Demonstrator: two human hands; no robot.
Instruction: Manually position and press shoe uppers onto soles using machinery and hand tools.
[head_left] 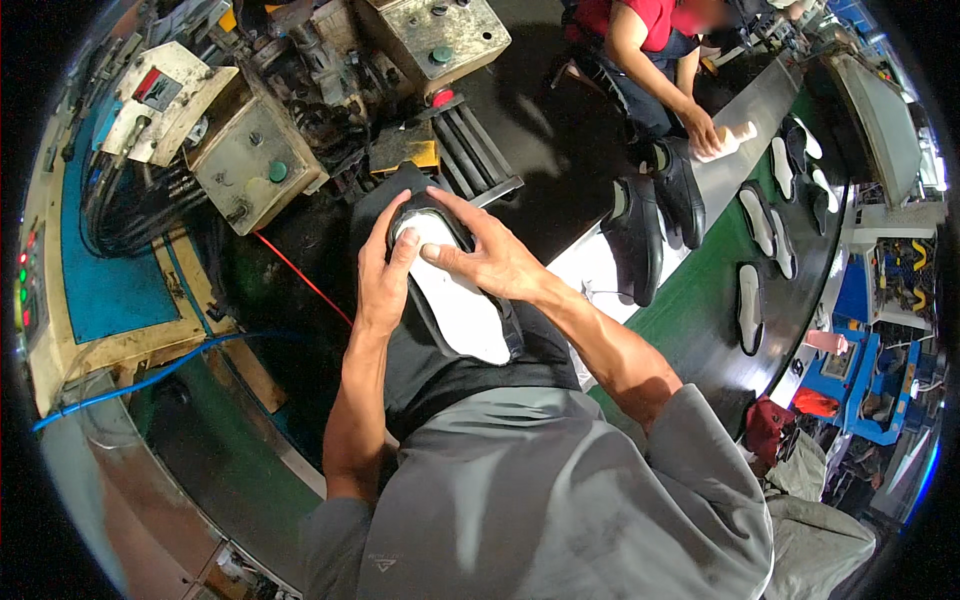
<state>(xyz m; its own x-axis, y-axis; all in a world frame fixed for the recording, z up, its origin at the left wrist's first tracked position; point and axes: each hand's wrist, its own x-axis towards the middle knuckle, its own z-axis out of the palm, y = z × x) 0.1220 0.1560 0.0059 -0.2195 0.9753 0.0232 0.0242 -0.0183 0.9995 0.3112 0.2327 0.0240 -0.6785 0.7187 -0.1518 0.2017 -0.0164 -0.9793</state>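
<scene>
A black shoe [463, 310] with a white underside lies sole up over my lap, its far end between my two hands. My left hand [383, 275] wraps the left edge, with the thumb pressed on the white surface. From the right, my right hand [495, 258] curls its fingers round the far end and lays its thumb on the white surface beside the other thumb. To the right, two black shoes [635, 240] stand upright on a pale ledge. The shoe's side against my legs is hidden.
A green and dark conveyor [690, 310] at right carries several shoes [750, 310] with pale undersides up. Beyond it sits a person in red, a hand [702, 130] at a white object. Ahead left are a control box [250, 160], cables and a roller rack [475, 150]. A blue hose [150, 378] crosses at left.
</scene>
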